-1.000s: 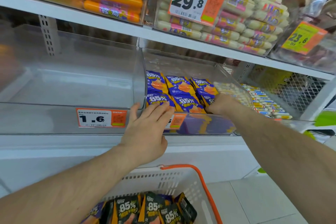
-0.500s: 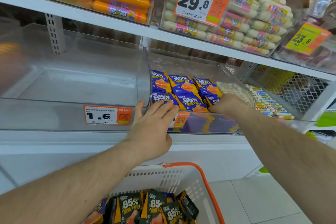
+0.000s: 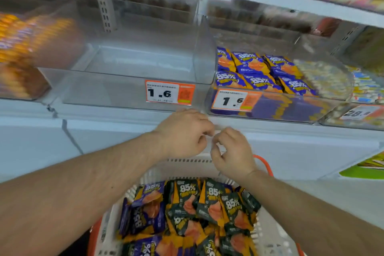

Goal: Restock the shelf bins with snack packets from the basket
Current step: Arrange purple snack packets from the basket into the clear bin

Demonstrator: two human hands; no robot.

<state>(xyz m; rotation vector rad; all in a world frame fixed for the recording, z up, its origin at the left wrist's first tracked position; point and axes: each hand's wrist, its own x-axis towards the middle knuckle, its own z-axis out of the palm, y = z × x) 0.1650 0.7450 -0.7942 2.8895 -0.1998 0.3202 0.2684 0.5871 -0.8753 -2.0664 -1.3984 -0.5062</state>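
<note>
Directly below the shelf edge, both hands hang between the bins and the basket. The left hand (image 3: 184, 133) and the right hand (image 3: 230, 153) almost touch, fingers loosely curled, holding nothing that can be made out; motion blur hides the fingertips.

Beneath them sits a white basket (image 3: 187, 165) with an orange rim, heaped with snack packets: dark "85%" packets (image 3: 209, 203) in the middle and right, purple "85%" packets (image 3: 145, 208) on the left.

On the shelf above, the clear bin on the right (image 3: 324, 97) holds two rows of purple packets (image 3: 257, 70) behind a 1.6 price tag (image 3: 231, 101). The clear bin beside it on the left (image 3: 116, 91), also tagged 1.6 (image 3: 167, 93), shows no packets.

The next step is likely reaching down for more stock. Doing it well means gathering one colour at a time, a flat stack per hand, and laying it label-up in the matching bin.
</note>
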